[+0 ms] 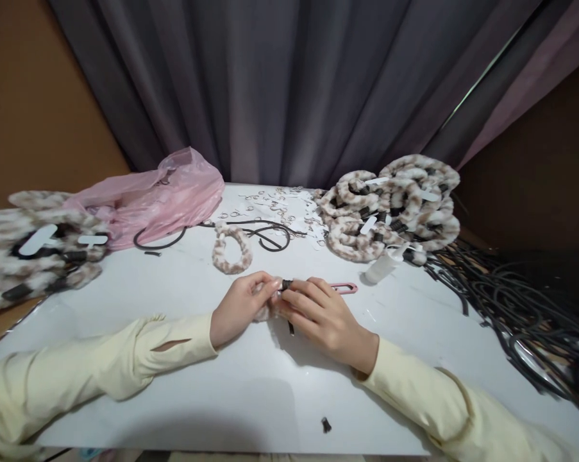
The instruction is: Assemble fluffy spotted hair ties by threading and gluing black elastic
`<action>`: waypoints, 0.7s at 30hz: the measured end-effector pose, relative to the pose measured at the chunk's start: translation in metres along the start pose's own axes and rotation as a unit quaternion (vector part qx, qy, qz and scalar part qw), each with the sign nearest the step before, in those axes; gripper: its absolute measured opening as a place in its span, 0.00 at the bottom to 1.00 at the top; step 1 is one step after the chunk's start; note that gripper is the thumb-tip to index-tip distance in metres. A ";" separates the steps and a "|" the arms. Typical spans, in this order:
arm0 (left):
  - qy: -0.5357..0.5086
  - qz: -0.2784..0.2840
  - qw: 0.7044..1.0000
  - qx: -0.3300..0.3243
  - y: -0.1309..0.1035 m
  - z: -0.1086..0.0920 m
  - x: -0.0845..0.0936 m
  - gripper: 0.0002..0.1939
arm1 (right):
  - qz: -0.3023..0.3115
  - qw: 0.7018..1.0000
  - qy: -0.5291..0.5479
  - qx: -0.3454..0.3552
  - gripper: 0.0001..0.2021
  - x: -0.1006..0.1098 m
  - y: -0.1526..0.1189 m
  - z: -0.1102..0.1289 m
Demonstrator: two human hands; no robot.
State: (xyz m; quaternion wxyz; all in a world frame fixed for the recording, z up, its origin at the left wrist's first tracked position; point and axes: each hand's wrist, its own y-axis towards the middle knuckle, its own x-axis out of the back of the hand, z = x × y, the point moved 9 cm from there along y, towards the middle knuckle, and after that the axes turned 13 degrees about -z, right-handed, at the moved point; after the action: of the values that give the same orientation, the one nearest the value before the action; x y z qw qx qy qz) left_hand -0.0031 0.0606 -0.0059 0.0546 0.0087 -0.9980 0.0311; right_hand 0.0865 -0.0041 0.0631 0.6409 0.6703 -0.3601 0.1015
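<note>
Close together at the table's middle, both my hands are closed on one small piece of work. My left hand [238, 307] pinches it between thumb and fingers. From the other side, the fingers of my right hand [325, 321] curl over it. Between the fingertips shows a black wrapped section [286, 284], and a bit of brown-and-white plush tube [263, 314] peeks out below my left hand. A short black cord end [291, 328] hangs under my right fingers. Most of the piece is hidden by the hands. A pink-handled tool [345, 288] lies partly behind my right hand.
Plush loops with white tabs are piled at left [72, 231] and right [395, 205]. A pink plastic bag [174, 192], a small plush ring [232, 250], loose black cord [274, 247], metal rings [274, 208], a white bottle [383, 267] and many black cords [520, 314] surround the hands.
</note>
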 end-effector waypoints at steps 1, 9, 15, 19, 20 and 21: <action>0.029 -0.006 0.999 -0.023 -0.001 -0.003 0.001 0.17 | -0.013 1.000 0.015 -0.016 0.07 0.003 0.000 -0.002; 0.130 0.005 0.984 -0.120 -0.011 -0.015 -0.004 0.14 | -0.084 0.963 0.103 -0.234 0.10 0.004 -0.010 -0.031; 0.185 -0.004 0.950 -0.251 -0.019 -0.035 -0.006 0.12 | -0.063 0.849 0.199 -0.485 0.06 -0.017 -0.035 -0.063; 0.204 0.000 0.929 -0.308 -0.026 -0.039 -0.008 0.11 | -0.037 0.780 0.264 -0.566 0.08 -0.029 -0.044 -0.068; 0.206 0.000 0.927 -0.315 -0.027 -0.040 -0.008 0.10 | -0.027 0.767 0.276 -0.579 0.08 -0.032 -0.045 -0.069; 0.206 0.000 0.925 -0.319 -0.028 -0.040 -0.008 0.10 | -0.017 0.756 0.285 -0.589 0.09 -0.034 -0.046 -0.069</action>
State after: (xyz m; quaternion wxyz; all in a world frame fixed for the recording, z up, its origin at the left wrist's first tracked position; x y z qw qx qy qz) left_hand 0.0100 0.0358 0.0349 0.2589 -0.0159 -0.9218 -0.2883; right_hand 0.1126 0.0680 0.0176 0.9837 0.1063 -0.1378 0.0451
